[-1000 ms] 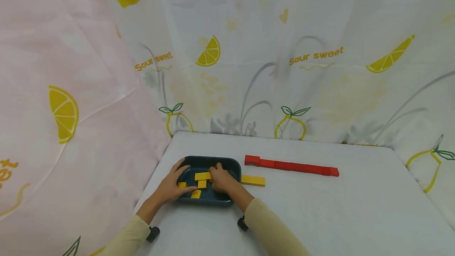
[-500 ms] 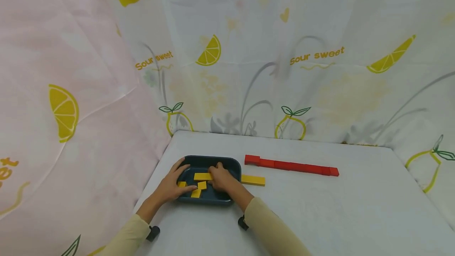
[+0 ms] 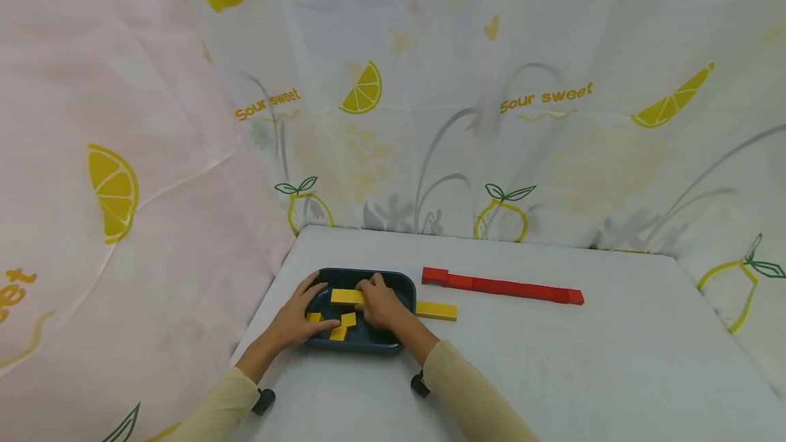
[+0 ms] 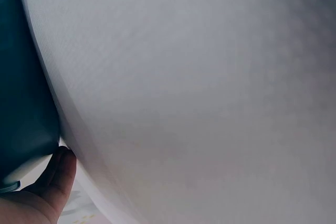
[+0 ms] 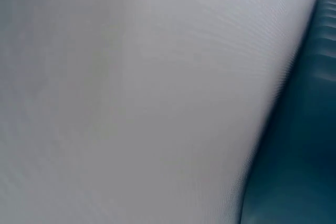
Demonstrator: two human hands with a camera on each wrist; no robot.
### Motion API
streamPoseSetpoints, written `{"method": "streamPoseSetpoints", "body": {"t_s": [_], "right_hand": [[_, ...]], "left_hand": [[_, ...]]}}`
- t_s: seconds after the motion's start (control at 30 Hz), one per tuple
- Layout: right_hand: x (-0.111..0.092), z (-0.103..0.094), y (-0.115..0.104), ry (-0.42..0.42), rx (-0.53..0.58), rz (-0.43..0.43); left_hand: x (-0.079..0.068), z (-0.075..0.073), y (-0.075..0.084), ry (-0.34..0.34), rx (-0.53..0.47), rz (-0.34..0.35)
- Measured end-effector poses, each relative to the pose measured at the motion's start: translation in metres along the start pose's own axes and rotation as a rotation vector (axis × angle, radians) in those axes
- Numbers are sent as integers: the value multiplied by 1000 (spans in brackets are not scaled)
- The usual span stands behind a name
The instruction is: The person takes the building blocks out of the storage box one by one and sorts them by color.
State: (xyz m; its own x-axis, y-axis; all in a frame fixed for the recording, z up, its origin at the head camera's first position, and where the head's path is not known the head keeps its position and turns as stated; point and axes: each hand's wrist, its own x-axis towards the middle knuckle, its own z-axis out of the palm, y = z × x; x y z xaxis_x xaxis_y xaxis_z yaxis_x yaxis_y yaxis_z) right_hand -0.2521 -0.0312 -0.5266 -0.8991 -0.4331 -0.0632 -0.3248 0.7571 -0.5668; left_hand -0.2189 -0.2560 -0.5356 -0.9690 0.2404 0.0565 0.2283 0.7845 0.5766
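A dark blue tray (image 3: pixel 368 348) with rounded corners sits on the white table. My left hand (image 3: pixel 291 319) holds its left side, thumb reaching over the inside; the left wrist view shows fingers against the tray's outer wall (image 4: pixel 26 87). Inside the tray, my right hand (image 3: pixel 382 304) pinches a long yellow block (image 3: pixel 346 297) by its right end, part of it covered by the fingers. Several small yellow blocks (image 3: pixel 348 319) lie in the tray, one partly hidden by my left hand. The right wrist view catches only the tray's outer wall (image 5: pixel 299 150).
Just right of the tray, a yellow strip (image 3: pixel 437 311) lies on the table (image 3: pixel 552 360). Behind it stretches a row of red blocks (image 3: pixel 503 287). Cloth with a lemon print (image 3: pixel 417 121) hangs at the back and left.
The long yellow block in my right hand has risen slightly and shifted left. One small yellow block beneath it has turned a little. My left hand has kept its place.
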Motion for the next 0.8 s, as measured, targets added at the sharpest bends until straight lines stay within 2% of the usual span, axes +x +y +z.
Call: {"method": "streamPoseSetpoints", "body": {"t_s": [0.3,0.4,0.63,0.8], "right_hand": [[-2,-1,1,2,17,-33],[-2,-3,1,41,9,-70],[-9,-4,0,140,-29,-259],[-18,-12,1,183,1,-252]], "left_hand": [[-2,0,1,5,-4,10],[1,-1,0,7,2,10],[-3,-2,-1,24,19,-3],[-5,0,0,4,8,-2]]}}
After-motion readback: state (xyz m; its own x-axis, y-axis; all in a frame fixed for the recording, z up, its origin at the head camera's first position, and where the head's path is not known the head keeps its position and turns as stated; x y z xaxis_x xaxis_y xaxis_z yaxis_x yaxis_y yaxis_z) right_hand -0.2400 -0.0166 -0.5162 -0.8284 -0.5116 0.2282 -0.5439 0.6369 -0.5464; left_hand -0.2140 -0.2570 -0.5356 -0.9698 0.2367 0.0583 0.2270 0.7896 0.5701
